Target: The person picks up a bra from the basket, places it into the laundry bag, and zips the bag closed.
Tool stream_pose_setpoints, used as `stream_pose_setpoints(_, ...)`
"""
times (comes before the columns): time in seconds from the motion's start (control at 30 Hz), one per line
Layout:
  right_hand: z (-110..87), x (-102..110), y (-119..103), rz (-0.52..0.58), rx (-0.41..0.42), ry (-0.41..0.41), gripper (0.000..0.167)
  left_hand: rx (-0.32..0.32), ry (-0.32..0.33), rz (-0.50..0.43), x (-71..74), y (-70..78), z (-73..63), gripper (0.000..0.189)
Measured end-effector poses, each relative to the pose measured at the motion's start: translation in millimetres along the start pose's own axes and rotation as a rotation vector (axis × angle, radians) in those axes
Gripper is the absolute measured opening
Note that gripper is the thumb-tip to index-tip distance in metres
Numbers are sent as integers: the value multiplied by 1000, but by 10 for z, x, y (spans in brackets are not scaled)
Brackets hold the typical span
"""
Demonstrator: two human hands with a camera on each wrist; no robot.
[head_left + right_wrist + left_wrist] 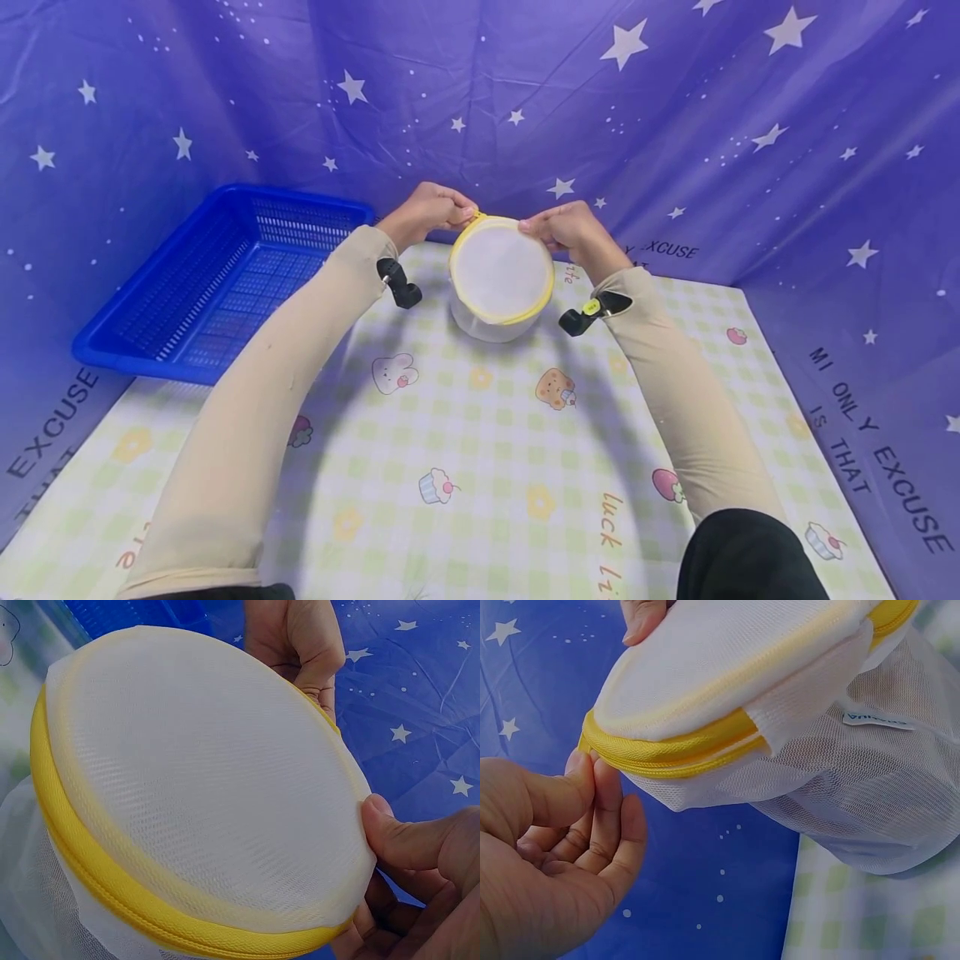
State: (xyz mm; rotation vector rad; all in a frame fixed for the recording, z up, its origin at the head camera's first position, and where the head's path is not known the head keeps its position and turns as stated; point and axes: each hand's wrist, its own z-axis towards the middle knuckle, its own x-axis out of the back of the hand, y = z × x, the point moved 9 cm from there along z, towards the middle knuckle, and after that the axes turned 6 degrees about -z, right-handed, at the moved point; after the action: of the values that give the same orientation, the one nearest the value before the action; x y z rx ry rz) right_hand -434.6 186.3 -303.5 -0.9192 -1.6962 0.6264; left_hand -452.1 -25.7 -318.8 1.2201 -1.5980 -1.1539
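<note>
A round white mesh laundry bag (501, 271) with a yellow zipper (682, 754) around its top stands near the far edge of the table, its lid facing up toward the head camera. My left hand (435, 212) pinches the yellow zipper end at the bag's far left rim, thumb against the forefinger. On the far right side of the rim, my right hand (566, 229) grips the edge with the thumb (390, 825) on top and the fingers underneath. In the left wrist view, a small label (877, 720) shows on the mesh side wall. The bag's inside is only dimly visible through the mesh.
A blue plastic basket (161, 362) with slotted walls stands at the left, beside my left forearm. A checked cloth (495, 450) with cartoon prints covers the table. Purple-blue curtains (465, 83) with white stars hang behind and on both sides.
</note>
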Motion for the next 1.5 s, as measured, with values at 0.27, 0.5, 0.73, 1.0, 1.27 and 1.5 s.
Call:
stream_pose_setpoints(0.27, 1, -25, -20, 3, -9, 7, 40, -9, 15, -18, 33, 33, -55, 23)
stream_pose_setpoints(0.5, 8, -40, 26, 16, 4, 8, 39, -24, 31, -6, 11, 53, -82, 23)
stream_pose_setpoints(0.73, -1, -39, 79, -12, 18, 2, 40, -30, 45, -19, -21, 31, -80, 21)
stream_pose_setpoints(1.0, -40, -33, 20, 20, 40, 23, 37, -39, 65, -4, 35, 56, -102, 19)
stream_pose_setpoints(1.27, -91, 52, 78, 41, 30, 36, 38, -46, 60, -49, 77, 57, -139, 20)
stream_pose_setpoints(1.5, -106, 23, 112, 71, 64, 27, 35, -54, 70, -52, 131, 7, -164, 20)
